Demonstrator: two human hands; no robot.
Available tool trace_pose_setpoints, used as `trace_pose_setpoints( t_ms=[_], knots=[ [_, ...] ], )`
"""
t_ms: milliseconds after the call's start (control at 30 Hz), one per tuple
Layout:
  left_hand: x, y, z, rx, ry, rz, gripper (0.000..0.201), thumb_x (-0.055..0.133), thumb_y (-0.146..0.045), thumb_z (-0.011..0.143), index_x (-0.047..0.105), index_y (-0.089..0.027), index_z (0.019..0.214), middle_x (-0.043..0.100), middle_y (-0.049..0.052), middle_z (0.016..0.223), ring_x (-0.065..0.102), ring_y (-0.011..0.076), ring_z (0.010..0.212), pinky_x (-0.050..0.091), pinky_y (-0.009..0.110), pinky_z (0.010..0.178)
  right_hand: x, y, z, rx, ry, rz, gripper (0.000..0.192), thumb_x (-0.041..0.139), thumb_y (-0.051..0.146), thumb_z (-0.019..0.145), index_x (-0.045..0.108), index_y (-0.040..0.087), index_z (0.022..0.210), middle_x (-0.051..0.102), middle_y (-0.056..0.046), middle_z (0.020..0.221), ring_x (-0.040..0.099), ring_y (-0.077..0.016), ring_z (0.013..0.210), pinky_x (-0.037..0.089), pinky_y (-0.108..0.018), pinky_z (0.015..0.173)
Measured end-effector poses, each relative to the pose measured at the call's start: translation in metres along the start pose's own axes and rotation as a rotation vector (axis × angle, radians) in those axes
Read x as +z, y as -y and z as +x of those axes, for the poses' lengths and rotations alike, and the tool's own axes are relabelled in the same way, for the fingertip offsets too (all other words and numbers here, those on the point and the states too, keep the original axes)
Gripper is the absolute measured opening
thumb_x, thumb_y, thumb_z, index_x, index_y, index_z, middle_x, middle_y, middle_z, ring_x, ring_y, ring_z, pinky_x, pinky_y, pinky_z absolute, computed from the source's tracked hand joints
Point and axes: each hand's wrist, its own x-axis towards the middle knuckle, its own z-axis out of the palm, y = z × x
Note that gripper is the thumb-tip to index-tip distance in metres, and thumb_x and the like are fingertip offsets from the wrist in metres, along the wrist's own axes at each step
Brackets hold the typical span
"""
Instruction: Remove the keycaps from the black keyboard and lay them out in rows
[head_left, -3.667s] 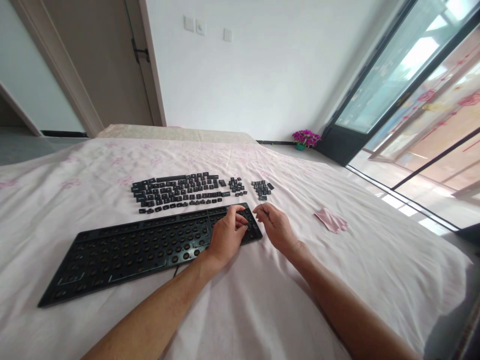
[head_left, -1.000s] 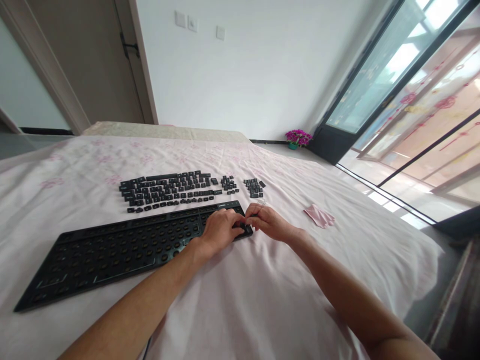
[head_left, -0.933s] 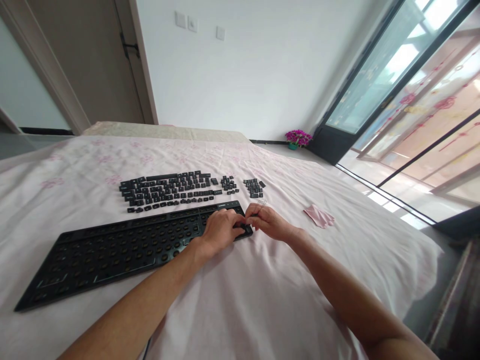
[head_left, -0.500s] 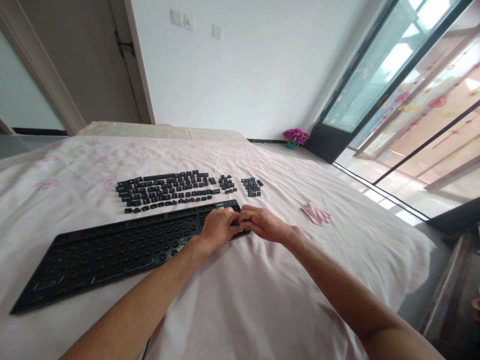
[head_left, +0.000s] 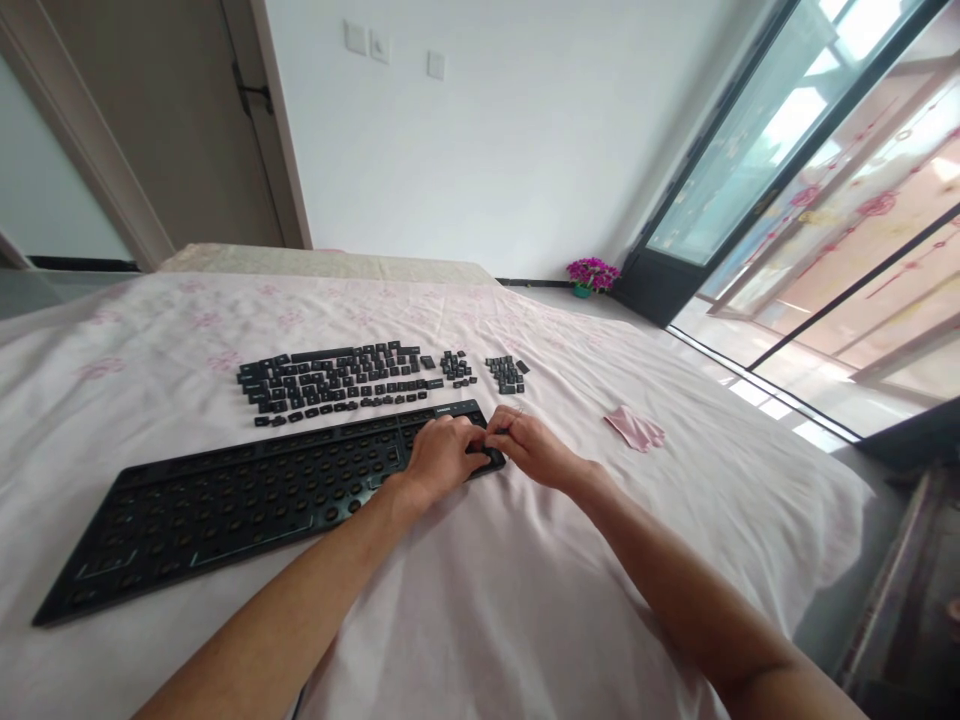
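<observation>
Working at the keyboard's [head_left: 262,495] right end on the bed [head_left: 525,600], the left hand [head_left: 442,455] presses down, fingers curled, while the right hand [head_left: 529,445] pinches something too small to identify; nearly every key already lies among the keycaps [head_left: 337,380] just beyond, few remaining.

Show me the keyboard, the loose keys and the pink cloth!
keyboard [head_left: 225,505], head view, middle of its black frame.
loose keys [head_left: 337,380], head view, middle of the big group.
pink cloth [head_left: 634,428], head view, its middle.
</observation>
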Motion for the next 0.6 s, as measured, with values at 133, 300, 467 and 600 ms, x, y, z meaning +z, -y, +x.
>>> trace_pose_setpoints(
  t_ms=[133,300,467,600],
  knots=[
    [0.001,-0.003,-0.001,-0.005,-0.004,-0.045,0.024,0.067,-0.038,0.081,0.074,-0.039,0.104,0.072,-0.002,0.088,0.061,0.0210,0.085,0.041,0.030,0.074,0.005,-0.003,-0.008,0.127,-0.106,0.120,0.021,0.050,0.032,0.094,0.059,0.019,0.080,0.055,-0.002,0.081,0.056,-0.0138,0.071,0.049,-0.028,0.066],
    [0.006,-0.005,0.002,-0.037,-0.044,-0.030,0.021,0.066,-0.048,0.081,0.076,-0.035,0.095,0.072,0.000,0.087,0.062,0.0233,0.086,0.040,0.032,0.074,0.009,-0.005,-0.009,0.021,-0.147,0.056,0.019,0.050,0.030,0.095,0.059,0.020,0.080,0.056,-0.002,0.081,0.055,-0.0158,0.077,0.047,-0.030,0.073],
    [0.009,-0.008,0.005,-0.002,-0.059,-0.015,0.029,0.056,-0.048,0.089,0.073,-0.025,0.083,0.070,0.004,0.085,0.062,0.0220,0.083,0.039,0.032,0.074,0.013,0.002,-0.006,-0.057,-0.192,-0.012,0.019,0.046,0.026,0.096,0.057,0.021,0.081,0.056,-0.003,0.080,0.056,-0.0172,0.078,0.047,-0.033,0.075],
    [0.011,-0.009,0.005,0.072,-0.062,0.026,0.034,0.043,-0.042,0.097,0.069,-0.021,0.089,0.067,0.006,0.085,0.061,0.0214,0.083,0.039,0.032,0.075,0.017,0.010,-0.009,-0.066,-0.164,-0.159,0.021,0.042,0.025,0.098,0.057,0.021,0.084,0.058,-0.004,0.081,0.057,-0.0186,0.079,0.046,-0.033,0.075]
  ],
)
